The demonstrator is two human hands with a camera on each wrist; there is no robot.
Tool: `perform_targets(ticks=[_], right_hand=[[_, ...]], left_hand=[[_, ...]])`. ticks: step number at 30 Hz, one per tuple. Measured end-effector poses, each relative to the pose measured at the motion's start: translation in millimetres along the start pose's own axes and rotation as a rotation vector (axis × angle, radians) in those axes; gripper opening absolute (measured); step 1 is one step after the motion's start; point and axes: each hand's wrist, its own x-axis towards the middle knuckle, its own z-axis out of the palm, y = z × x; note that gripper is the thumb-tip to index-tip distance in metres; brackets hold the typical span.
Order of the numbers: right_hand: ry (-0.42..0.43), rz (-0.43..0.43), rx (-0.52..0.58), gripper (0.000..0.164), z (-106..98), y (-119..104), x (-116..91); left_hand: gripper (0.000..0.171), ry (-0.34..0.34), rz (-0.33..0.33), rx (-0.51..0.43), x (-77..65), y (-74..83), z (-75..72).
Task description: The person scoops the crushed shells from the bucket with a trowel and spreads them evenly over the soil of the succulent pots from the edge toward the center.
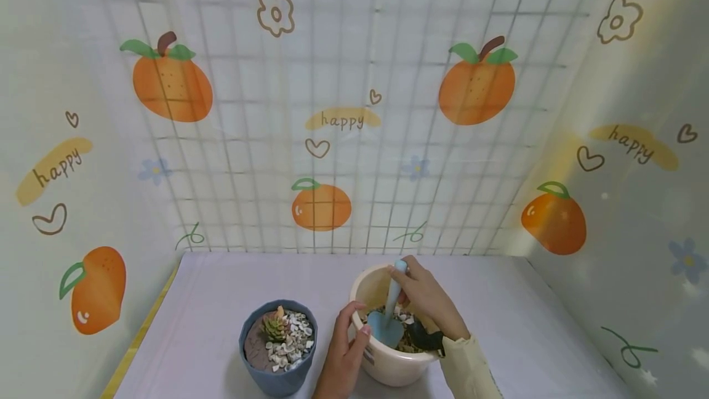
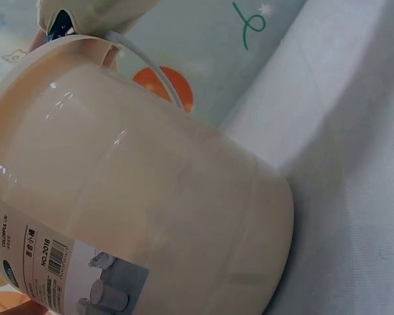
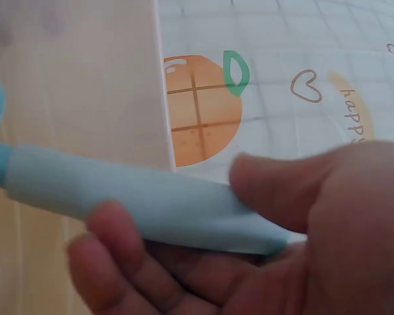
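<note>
My right hand (image 1: 423,291) grips the pale blue handle of a small garden trowel (image 1: 386,329), its blade down inside a cream plastic bucket (image 1: 396,368). Close up in the right wrist view, thumb and fingers lie round that handle (image 3: 92,187). With my left hand (image 1: 344,356) I hold the bucket at its near left rim, fingertips at the edge. Loose mixed bits, some whitish, lie in the bucket beside a black object (image 1: 423,336) of unclear kind. The left wrist view mostly shows the bucket's outer wall (image 2: 171,184) and its label.
Left of the bucket stands a blue-grey pot (image 1: 277,380) with a succulent (image 1: 275,327), brown soil and whitish stones. Both containers are on a white-covered table (image 1: 210,288). A wire grid behind a fruit-printed curtain (image 1: 260,79) rises at the back.
</note>
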Motion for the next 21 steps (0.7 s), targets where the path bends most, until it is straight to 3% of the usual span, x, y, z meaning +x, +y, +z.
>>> perform_targets(ticks=[11, 21], right_hand=[[0.257, 0.031, 0.052, 0.047, -2.7, 0.6, 2.1], [0.276, 0.056, 0.043, 0.051, -4.8, 2.9, 2.7]], left_hand=[[0.043, -0.012, 0.017, -0.005, -2.2, -1.1, -0.8], [0.044, -0.016, 0.017, -0.002, -2.1, -1.8, -1.1]])
